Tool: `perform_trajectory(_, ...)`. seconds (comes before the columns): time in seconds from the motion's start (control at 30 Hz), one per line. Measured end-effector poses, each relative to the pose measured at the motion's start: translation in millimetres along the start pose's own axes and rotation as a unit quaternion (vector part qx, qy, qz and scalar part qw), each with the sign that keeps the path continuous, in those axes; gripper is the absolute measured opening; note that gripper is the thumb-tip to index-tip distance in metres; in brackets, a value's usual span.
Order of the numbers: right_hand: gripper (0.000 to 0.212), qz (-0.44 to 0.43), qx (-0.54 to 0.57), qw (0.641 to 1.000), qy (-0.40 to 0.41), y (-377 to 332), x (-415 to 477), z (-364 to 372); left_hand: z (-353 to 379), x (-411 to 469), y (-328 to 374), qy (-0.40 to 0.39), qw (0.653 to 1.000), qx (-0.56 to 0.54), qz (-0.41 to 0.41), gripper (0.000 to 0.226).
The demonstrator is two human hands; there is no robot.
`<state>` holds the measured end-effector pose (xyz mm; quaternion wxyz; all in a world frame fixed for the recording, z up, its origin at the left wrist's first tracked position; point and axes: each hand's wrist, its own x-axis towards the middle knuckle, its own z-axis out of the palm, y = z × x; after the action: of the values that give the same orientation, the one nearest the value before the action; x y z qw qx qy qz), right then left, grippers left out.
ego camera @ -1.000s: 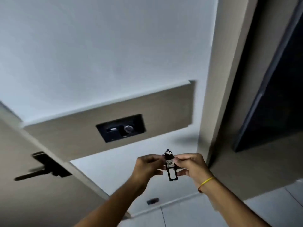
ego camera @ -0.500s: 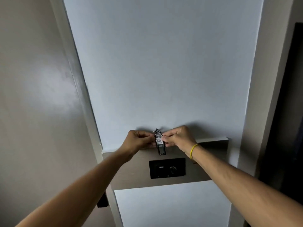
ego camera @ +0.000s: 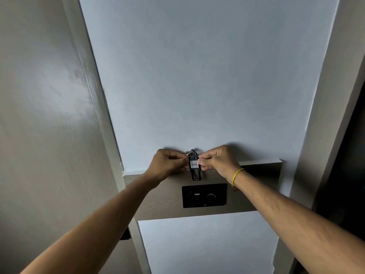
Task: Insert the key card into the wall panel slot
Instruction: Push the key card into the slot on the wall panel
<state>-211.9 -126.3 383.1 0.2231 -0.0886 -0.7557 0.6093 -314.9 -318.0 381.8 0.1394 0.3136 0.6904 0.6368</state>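
A small black key card (ego camera: pixel 194 168) with a white label reading 407 and a metal ring on top hangs upright between my two hands. My left hand (ego camera: pixel 167 165) pinches its left edge and my right hand (ego camera: pixel 215 162), with a yellow band on the wrist, pinches its right edge. The card's lower end hovers just above the black wall panel (ego camera: pixel 204 195), which is set in a wooden strip (ego camera: pixel 158 200) and shows a small pale slot on its left and a round knob on its right. Card and panel are apart.
A white wall (ego camera: pixel 197 76) fills the middle. A grey door (ego camera: pixel 43 115) and its frame stand at the left, with a dark handle part (ego camera: pixel 125 234) low beside my left forearm. A pale frame and a dark opening (ego camera: pixel 345 175) are on the right.
The view has swung up from a tilted look at the floor and door handle to face the wall. Both hands have kept the card, now held just above the panel.
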Motion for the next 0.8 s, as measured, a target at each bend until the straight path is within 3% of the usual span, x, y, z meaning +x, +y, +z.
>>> perform_trajectory(0.37,0.013,-0.043,-0.034,0.998,0.005,3.9,-4.3,4.1,-0.5,-1.0,-2.0,0.001,1.000,0.015,0.027,0.020)
perform_trajectory(0.6,0.030,-0.097,-0.098,0.990,0.042,23.1,-30.1,12.6,11.7,-23.9,-21.4,0.042,0.992,0.095,0.074,0.011)
perform_trajectory(0.8,0.016,-0.146,-0.179,0.970,0.078,46.2,-48.6,21.5,24.8,-40.2,-34.5,0.091,0.985,0.135,0.057,0.012)
